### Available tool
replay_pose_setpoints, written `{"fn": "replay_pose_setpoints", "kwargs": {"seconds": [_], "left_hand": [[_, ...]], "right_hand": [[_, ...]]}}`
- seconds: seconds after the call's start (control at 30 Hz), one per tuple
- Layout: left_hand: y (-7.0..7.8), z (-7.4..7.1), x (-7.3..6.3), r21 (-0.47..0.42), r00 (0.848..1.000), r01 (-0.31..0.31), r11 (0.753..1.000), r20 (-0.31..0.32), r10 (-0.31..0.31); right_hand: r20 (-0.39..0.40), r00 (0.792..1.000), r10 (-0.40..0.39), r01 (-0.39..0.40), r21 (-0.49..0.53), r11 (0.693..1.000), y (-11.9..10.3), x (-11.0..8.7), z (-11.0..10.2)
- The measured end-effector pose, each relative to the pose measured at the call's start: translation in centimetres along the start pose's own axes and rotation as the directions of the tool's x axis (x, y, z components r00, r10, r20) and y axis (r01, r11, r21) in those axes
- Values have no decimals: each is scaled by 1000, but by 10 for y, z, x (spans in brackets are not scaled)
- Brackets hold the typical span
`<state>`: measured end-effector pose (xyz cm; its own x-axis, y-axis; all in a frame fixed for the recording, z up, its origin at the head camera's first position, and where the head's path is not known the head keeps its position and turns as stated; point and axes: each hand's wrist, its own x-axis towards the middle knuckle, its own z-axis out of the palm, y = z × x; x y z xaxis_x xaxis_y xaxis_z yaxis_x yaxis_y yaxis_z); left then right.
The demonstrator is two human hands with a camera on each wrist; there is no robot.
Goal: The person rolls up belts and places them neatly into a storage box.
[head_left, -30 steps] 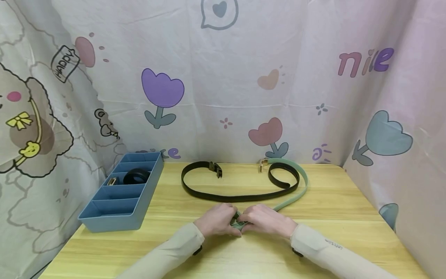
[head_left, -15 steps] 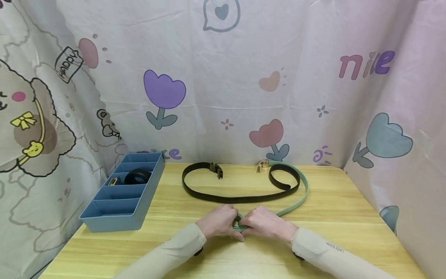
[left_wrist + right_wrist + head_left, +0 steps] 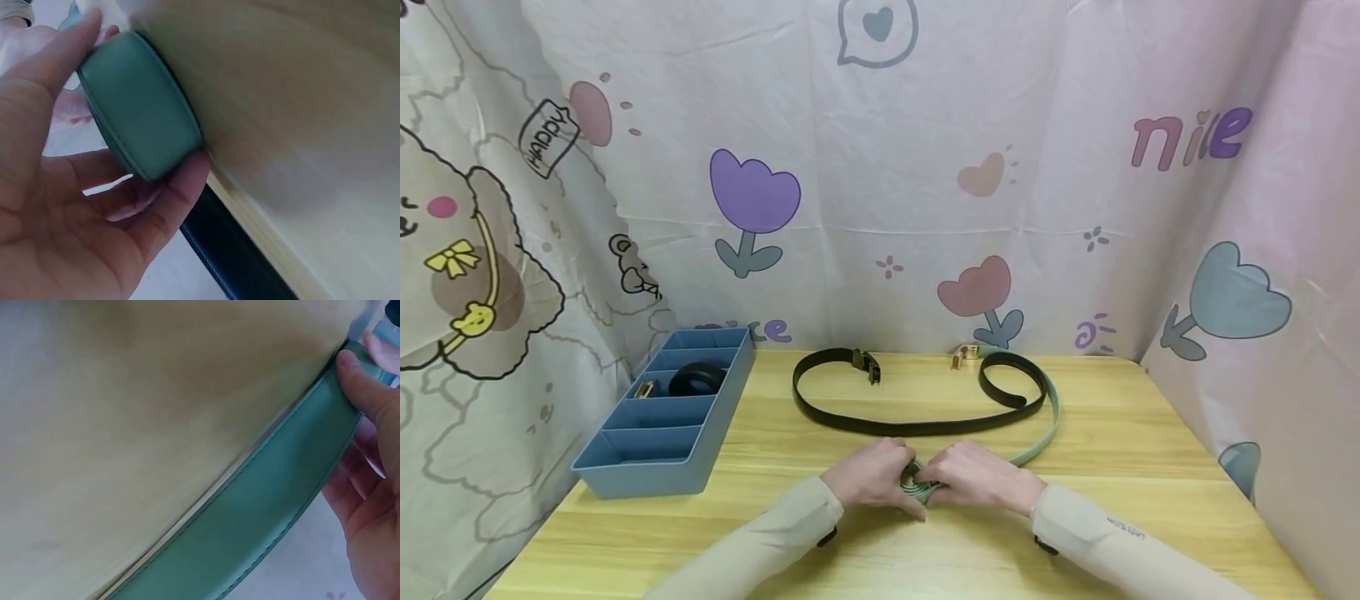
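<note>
Green belt (image 3: 140, 103) is pinched by left fingers (image 3: 180, 190) and right fingers (image 3: 362, 382). A loosened grip could uncoil it towards two o'clock.

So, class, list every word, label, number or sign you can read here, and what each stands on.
"HAPPY": in a drawn sign on the curtain, left.
"ni_e": curtain, upper right; third letter lost in a fold.
"ce": curtain, behind the blue tray; first letters partly hidden.
Right sleeve: lettering too small to read.
Green belt: no text visible.
</note>
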<state>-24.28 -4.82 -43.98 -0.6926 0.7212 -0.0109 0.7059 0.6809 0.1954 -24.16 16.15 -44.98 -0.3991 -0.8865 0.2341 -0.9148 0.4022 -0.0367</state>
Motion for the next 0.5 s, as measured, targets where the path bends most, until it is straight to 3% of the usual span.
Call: {"fn": "replay_pose_setpoints", "kwargs": {"seconds": [0.2,0.33,0.5], "left_hand": [[-3,-4,1,-25,998,-55,998,39,55],[-5,-7,2,-76,994,-93,993,55,97],[-2,-6,1,-34,998,-52,998,23,53]], "right_hand": [[38,999,34,-35,10,999,4,-6,0],[11,1000,24,-24,-23,999,1,-6,0],[-12,1000,25,-25,-19,1000,-4,1,-1]]}}
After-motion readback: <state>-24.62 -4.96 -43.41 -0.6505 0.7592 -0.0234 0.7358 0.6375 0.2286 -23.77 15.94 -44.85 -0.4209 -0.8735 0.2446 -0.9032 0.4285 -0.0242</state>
